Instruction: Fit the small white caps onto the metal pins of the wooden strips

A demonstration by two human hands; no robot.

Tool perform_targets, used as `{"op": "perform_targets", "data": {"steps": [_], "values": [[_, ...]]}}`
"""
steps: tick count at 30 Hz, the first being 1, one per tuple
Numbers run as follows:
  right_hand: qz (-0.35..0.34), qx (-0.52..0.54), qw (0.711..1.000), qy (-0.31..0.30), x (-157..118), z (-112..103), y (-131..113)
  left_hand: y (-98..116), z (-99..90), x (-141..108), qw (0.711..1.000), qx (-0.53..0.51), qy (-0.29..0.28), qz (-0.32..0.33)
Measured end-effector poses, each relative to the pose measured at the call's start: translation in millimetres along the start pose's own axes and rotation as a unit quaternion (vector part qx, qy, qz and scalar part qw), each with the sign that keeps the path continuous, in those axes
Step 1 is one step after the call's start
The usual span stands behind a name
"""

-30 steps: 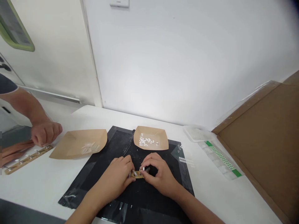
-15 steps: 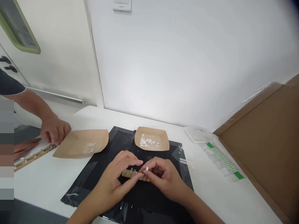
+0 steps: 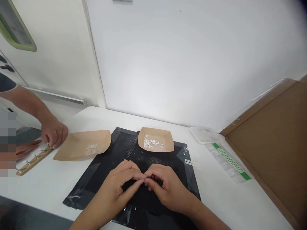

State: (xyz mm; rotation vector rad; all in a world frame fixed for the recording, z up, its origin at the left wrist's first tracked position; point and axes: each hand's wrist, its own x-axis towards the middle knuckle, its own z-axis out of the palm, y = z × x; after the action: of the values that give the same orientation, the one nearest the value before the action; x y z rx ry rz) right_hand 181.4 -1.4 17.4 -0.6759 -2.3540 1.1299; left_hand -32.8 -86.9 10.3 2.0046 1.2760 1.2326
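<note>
1. Lower centre: left hand [image 3: 115, 184] and right hand [image 3: 171, 188] meet at the fingertips, thumbs and forefingers drawn in; I can't tell whether they're fully closed or hold anything.
2. Just above, at mid-frame: white pieces [image 3: 148, 143] lie in a card tray [image 3: 168, 147] on the black mat [image 3: 122, 143]. They look light, stiff and easily dropped; pinch one by its edges.
3. Right of frame: a green-ended strip [image 3: 230, 158] carries small marks, too tiny to read. No brand is legible.
</note>
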Motion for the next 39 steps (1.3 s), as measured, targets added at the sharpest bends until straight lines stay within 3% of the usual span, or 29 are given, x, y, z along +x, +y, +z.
{"op": "perform_targets", "data": {"steps": [11, 18, 24, 33, 37, 39], "values": [[-0.049, -0.067, 0.993, 0.079, -5.5, 10.3, -6.3, 14.3, 6.7, 6.4, 0.996, 0.048, 0.035, -0.069], [-0.037, -0.069, 0.994, 0.072, -6.8, 11.6, -5.7, 17.2, 14.2, 10.1, 0.989, 0.049, 0.052, -0.132], [-0.022, -0.066, 0.996, 0.058, -6.3, 11.1, -5.9, 21.3, 12.1, 10.2, 0.985, 0.104, 0.023, -0.139], [-0.001, -0.045, 0.998, 0.053, -6.0, 7.8, -9.7, 23.5, 8.7, 17.9, 0.988, 0.086, 0.038, -0.123], [0.007, -0.023, 0.998, 0.052, -6.1, 5.6, -11.7, 25.3, 4.9, 21.4, 0.984, 0.052, 0.022, -0.167], [0.014, -0.01, 0.999, 0.05, -6.8, 4.7, -12.3, 25.1, 2.9, 22.0, 0.975, 0.02, -0.006, -0.22]]}}
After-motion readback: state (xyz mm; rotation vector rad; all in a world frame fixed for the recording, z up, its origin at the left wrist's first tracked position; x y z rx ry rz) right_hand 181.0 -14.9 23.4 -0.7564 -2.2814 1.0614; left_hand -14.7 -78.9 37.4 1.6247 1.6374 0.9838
